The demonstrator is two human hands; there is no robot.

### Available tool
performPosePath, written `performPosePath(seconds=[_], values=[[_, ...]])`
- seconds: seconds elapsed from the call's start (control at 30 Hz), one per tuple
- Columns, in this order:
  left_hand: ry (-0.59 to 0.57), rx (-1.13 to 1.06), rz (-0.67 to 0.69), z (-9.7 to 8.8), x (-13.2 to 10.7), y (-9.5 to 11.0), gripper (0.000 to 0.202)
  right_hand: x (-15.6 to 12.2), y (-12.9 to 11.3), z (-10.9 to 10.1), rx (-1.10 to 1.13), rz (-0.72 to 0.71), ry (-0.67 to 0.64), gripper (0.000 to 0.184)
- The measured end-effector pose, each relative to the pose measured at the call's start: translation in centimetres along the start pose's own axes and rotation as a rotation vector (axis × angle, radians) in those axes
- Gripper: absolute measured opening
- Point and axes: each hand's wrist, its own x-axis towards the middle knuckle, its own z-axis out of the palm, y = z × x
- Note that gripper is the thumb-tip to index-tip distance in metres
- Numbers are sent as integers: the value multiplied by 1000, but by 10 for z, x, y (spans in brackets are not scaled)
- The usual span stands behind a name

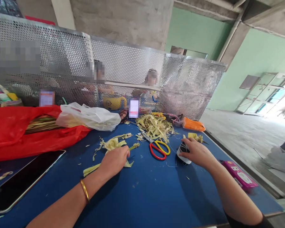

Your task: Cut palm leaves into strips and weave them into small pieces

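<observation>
My left hand [116, 159] is closed around the stem of a pale yellow-green flower of dried husk [112, 144]; its petals show above my fingers and the stem end pokes out to the right. A strip of husk [91, 170] lies by the wrist, which wears a gold bangle. To the right, my right hand [197, 151] grips a spool of thin thread [183, 154] from above, its white rim near the table. A fine strand seems to run from the spool toward the scissors [159, 148], which have one red and one yellow handle.
Behind the scissors is a heap of husk scraps [155, 126]. An orange packet [193, 124] and a pink packet [239, 174] lie on the right. A red bag [38, 142] and a large phone [26, 182] lie left. A perforated metal screen [130, 60] stands behind, with people beyond.
</observation>
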Motion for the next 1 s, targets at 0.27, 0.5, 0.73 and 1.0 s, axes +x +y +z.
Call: performPosePath(seconds=[0.27, 0.5, 0.73, 1.0], values=[[-19, 1, 19, 0, -3, 2, 24, 2, 6, -3, 206, -260, -60, 54], [-38, 9, 21, 1, -3, 2, 25, 22, 23, -7, 88, -198, -40, 52], [-53, 9, 24, 1, -4, 3, 25, 12, -15, 3, -176, -294, 205, 43], [-37, -2, 24, 2, -2, 2, 23, 32, -43, 55, -467, -322, 280, 25]])
